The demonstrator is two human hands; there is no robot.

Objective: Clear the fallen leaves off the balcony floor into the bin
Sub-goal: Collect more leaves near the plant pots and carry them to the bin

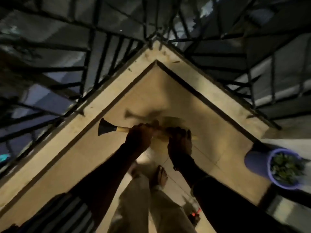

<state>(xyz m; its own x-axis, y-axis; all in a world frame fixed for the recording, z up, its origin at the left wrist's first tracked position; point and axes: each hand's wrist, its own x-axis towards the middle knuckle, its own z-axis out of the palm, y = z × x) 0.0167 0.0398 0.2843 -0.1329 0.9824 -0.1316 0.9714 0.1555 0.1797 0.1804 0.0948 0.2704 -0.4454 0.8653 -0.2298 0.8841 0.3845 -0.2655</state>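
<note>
I look straight down into a dim balcony corner. Both hands grip a broom handle (122, 129), a pale stick with a black flared cap (105, 128) at its left end. My left hand (140, 137) holds the stick near the cap. My right hand (180, 142) holds it further right. The broom's head is blurred and I cannot make it out. A purple bin (255, 163) stands at the right with green leaves (286, 168) inside. No loose leaves show clearly on the tiled floor (161, 91).
A low cream parapet (202, 78) with black metal railings (104, 58) closes the corner on both sides. My bare foot (159, 175) and pale trouser legs stand below the hands. A small red and black object (195, 215) lies on the floor behind my feet.
</note>
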